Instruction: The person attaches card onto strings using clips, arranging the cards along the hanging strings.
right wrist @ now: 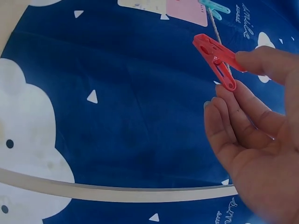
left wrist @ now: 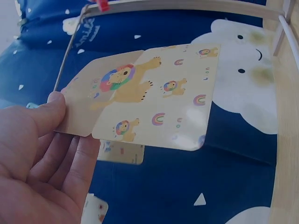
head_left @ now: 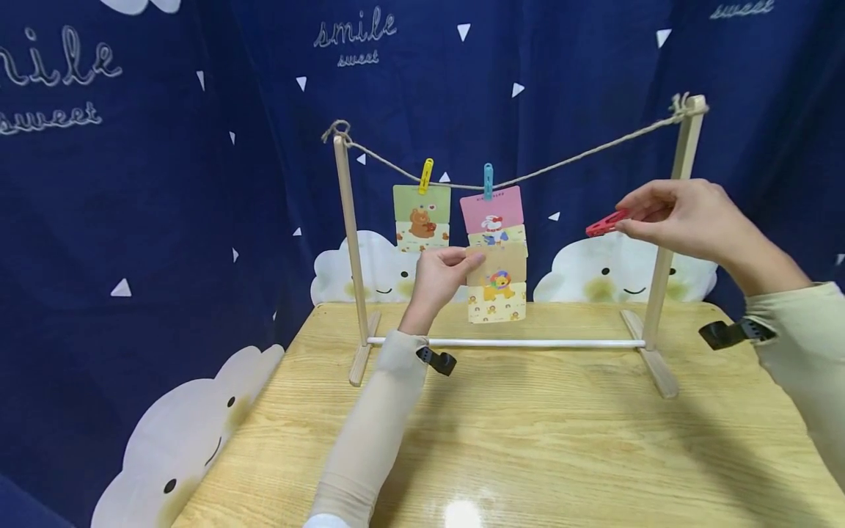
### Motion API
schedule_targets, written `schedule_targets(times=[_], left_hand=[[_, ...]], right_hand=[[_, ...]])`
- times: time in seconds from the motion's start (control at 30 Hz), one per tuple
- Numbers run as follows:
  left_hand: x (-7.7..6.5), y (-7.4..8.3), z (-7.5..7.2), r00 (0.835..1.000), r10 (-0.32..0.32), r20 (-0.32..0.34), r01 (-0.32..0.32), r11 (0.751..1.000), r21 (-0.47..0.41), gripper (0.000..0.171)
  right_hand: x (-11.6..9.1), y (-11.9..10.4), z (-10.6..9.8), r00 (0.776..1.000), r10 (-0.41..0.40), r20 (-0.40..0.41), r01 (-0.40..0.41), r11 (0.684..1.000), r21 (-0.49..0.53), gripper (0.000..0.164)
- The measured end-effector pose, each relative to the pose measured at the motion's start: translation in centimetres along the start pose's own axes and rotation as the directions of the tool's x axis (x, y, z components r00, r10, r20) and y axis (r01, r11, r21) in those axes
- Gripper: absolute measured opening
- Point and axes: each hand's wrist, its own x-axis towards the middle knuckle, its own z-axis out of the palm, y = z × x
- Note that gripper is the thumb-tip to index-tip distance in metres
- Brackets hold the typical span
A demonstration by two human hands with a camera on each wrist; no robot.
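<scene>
My left hand [head_left: 441, 282] pinches the upper left edge of a lion card [head_left: 498, 293], thumb on its face, in front of the rack. My right hand [head_left: 686, 220] holds a red clothespin [right wrist: 217, 60] by its handles between thumb and fingers, right of the cards and below the string [head_left: 594, 150]. A green bear card [head_left: 422, 220] hangs from the string under a yellow clothespin [head_left: 426, 176]. Beside it a pink rabbit card [head_left: 491, 209] hangs from a blue clothespin [head_left: 488, 181]; the lion card covers its lower part in the head view.
The string runs between two wooden posts, the left post [head_left: 352, 235] and the right post [head_left: 673, 220]. A white rod [head_left: 508, 342] joins them low down. The rack stands on a wooden table [head_left: 528, 440], before a dark blue curtain [head_left: 165, 183] printed with clouds.
</scene>
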Motion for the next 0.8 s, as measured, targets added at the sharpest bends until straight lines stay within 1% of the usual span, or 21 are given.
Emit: schedule_targets(times=[0.13, 0.23, 0.3, 0.4, 0.47, 0.53, 0.7, 0.8], left_hand=[[0.3, 0.3, 0.5, 1.000, 0.007, 0.002, -0.007, 1.000, 0.016, 0.028], [0.6, 0.7, 0.8, 1.000, 0.024, -0.004, -0.024, 1.000, 0.015, 0.029], [1.0, 1.0, 1.1, 0.999, 0.031, -0.005, -0.031, 0.999, 0.008, 0.034], [1.4, 1.4, 1.7, 1.000, 0.018, -0.009, -0.018, 1.000, -0.017, 0.031], [1.7, 1.8, 2.0, 1.000, 0.015, -0.005, -0.016, 1.000, -0.024, 0.032], [2.0, 2.1, 2.4, 1.000, 0.010, -0.015, -0.010, 1.000, -0.027, 0.038], [2.7, 2.7, 3.4, 0.999, 0.024, -0.020, -0.025, 1.000, -0.019, 0.028], [3.1, 3.1, 4.1, 0.999, 0.044, -0.005, -0.044, 0.999, -0.010, 0.025]], right_hand=[[0.7, -0.5, -0.6, 1.000, -0.009, 0.001, 0.009, 1.000, 0.008, 0.043], [1.2, -1.0, -1.1, 1.000, -0.009, -0.005, 0.009, 1.000, 0.017, 0.044], [1.6, -1.4, -1.3, 1.000, -0.008, -0.017, 0.008, 1.000, 0.015, 0.045], [2.1, -2.0, -1.6, 0.999, -0.001, -0.035, 0.001, 1.000, 0.006, 0.046], [2.5, -2.5, -1.7, 0.999, -0.004, -0.047, 0.004, 1.000, 0.002, 0.046], [2.9, -3.0, -2.0, 0.998, -0.012, -0.060, 0.011, 1.000, -0.003, 0.046], [4.0, -4.2, -2.8, 0.997, -0.036, -0.071, 0.035, 0.999, -0.015, 0.046], [4.4, -4.7, -3.3, 0.997, -0.033, -0.073, 0.033, 0.999, -0.008, 0.046]])
